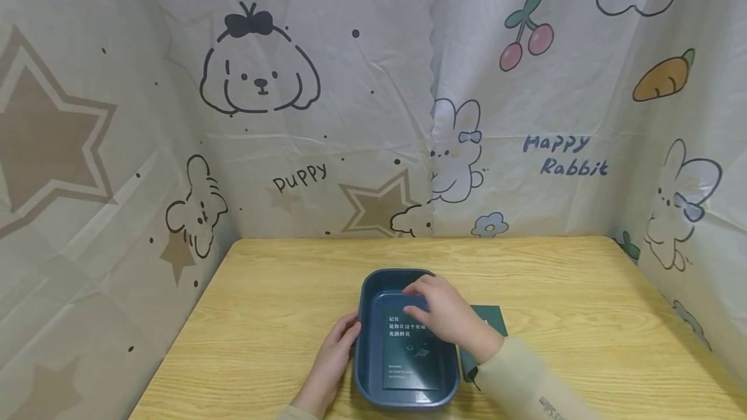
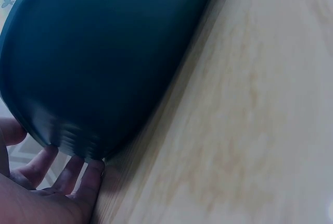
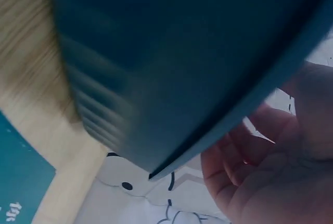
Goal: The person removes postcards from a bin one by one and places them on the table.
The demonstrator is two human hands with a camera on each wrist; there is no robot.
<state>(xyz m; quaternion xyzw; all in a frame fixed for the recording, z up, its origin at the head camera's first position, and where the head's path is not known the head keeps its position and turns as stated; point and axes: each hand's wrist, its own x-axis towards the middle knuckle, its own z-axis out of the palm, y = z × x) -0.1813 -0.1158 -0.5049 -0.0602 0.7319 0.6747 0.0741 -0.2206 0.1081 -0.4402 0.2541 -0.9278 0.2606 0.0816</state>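
Note:
A dark blue-green rectangular tray (image 1: 408, 400) with rounded corners stands on the table. Flat inside it lies a dark green booklet or card (image 1: 411, 365) printed with white characters and small drawings. My left hand (image 1: 335, 352) rests its fingertips against the tray's left side; the left wrist view shows the fingers (image 2: 93, 174) touching the outer wall. Above the tray's right part, my right hand (image 1: 439, 311) hovers with loosely bent fingers and holds nothing. Right of the tray lies another dark green flat item (image 1: 492, 317), partly hidden by my right hand and sleeve.
The wood-grain table (image 1: 280, 297) runs back to a pale cloth (image 1: 373, 83) printed with cartoon animals, stars and words. The same kind of cloth hangs at the left and right. A pale sleeve (image 1: 533, 381) covers my right forearm.

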